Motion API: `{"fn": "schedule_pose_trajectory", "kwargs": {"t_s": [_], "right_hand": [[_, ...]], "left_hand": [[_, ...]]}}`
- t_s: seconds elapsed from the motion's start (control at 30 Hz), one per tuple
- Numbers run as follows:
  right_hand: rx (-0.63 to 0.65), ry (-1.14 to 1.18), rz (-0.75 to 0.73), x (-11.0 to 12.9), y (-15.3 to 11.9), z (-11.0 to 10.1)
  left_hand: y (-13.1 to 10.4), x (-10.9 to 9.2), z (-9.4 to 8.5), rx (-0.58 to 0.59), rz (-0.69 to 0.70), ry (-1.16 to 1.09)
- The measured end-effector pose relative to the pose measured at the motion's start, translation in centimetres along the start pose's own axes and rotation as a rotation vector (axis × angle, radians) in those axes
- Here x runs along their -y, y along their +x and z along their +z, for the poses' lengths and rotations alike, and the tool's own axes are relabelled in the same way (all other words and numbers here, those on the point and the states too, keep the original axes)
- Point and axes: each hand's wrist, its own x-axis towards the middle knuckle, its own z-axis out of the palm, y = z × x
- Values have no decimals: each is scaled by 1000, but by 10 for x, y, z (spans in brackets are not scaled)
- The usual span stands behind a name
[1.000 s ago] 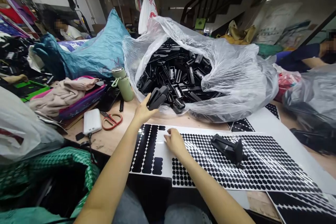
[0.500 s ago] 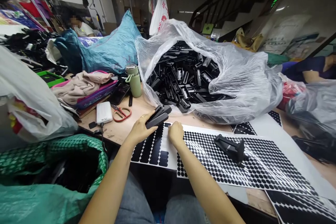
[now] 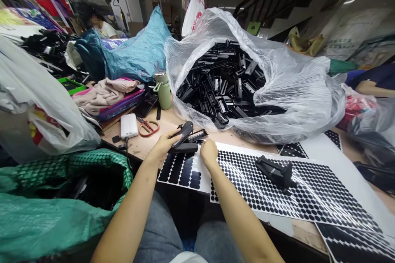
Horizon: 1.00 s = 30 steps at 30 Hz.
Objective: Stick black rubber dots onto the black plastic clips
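Note:
My left hand [image 3: 162, 148] is closed around a black plastic folding holder [image 3: 185, 139], whose hinged pieces stand apart. Just right of it is my right hand [image 3: 209, 152], its fingers curled together; whatever they may pinch is hidden. Under both hands lies a white sheet of black oblong stickers [image 3: 180, 174], with a bare white strip at its right side. A second sheet, covered in round black stickers [image 3: 237, 181], adjoins it on the right. On that sheet rests another black plastic holder [image 3: 274, 172].
Behind the hands, a large clear plastic bag [image 3: 286, 102] spills open over many black parts [image 3: 216, 86]. To the left are red-handled scissors [image 3: 149, 128], a white power bank [image 3: 128, 126] and a green bottle [image 3: 163, 92]. A green sack [image 3: 55, 230] sits at lower left.
The black holder in my left hand has turned and its pieces have spread apart. My right hand stays curled beside it. The whole view has shifted slightly.

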Motion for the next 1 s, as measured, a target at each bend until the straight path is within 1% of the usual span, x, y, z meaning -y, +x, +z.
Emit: {"fn": "schedule_pose_trajectory", "kwargs": {"t_s": [0.1,0.17,0.2,0.27,0.3,0.37,0.43,0.47,0.57,0.63,0.67,0.77,0.87,1.0], "right_hand": [[-5,115,-72,-4,-3,-9],[-2,210,-129,-7,-7,-24],[-2,249,-152,-8,-9,-34],[23,382,-201,-9,-15,-55],[65,487,-233,-8,-18,-65],[201,723,-303,-4,-24,-80],[332,891,-350,0,-27,-85],[362,917,-350,1,-27,-85],[350,924,-281,0,-22,-79],[340,896,-246,-4,-21,-79],[351,867,-252,-6,-23,-81],[394,724,-344,-8,-33,-94],[396,567,-431,-5,-47,-109],[405,459,-414,-2,-61,-115]], "left_hand": [[-4,3,-6,82,53,134],[-9,1,-7,137,94,142],[-11,-1,-6,170,88,120],[-15,-6,-2,248,23,56],[-16,-8,2,284,-13,24],[-16,-12,11,351,-49,-25],[-14,-13,20,410,-20,-21],[-13,-13,24,434,10,9],[-8,-10,32,487,127,155],[-7,-8,33,533,189,220],[-7,-7,32,561,210,235],[-9,-9,31,651,224,253],[-12,-11,32,722,227,268],[-17,-9,36,775,230,284]]}}
